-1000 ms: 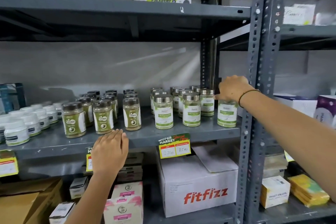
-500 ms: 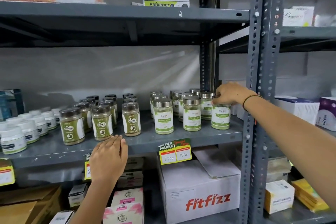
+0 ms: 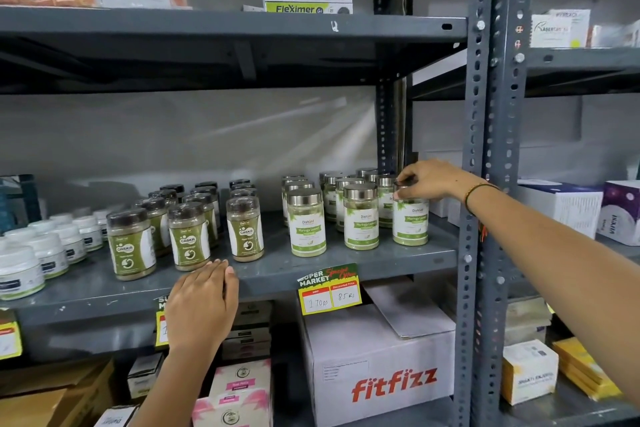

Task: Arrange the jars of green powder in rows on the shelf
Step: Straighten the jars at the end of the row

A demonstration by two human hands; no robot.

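1. Looks mostly done to me. The silver-lid jars of green powder [image 3: 306, 222] sit toward the right end of the shelf [image 3: 346, 263], in columns running from the front edge to the back. I count 3 along the front edge, with more lined up behind the first 2.

2. The right hand [image 3: 433, 180] is curled over the lid of the rightmost front jar [image 3: 410, 218], fingertips pinching the lid. That jar stands upright on the shelf, near the right upright post [image 3: 479, 149], roughly level with the other 2 front jars. Can't tell if anything stands directly behind it, the hand blocks that bit.

3. The left hand [image 3: 202, 305] is open, fingers together, resting flat on the front edge of the shelf just in front of the dark-lid jars [image 3: 188, 239]. Holding nothing, looks like it's just bracing.

4. Those dark-lid jars, in the middle of the shelf, already stand in 3 tidy columns, and the white tubs [image 3: 20, 270] toward the left end are lined up too.

5. What's left, my guess: nudge that last jar so spacing matches its neighbours, let go, maybe fill behind it. The gap between jar 2 and jar 3 looks a touch wider than between 1 and 2, so a small shift left might be needed.
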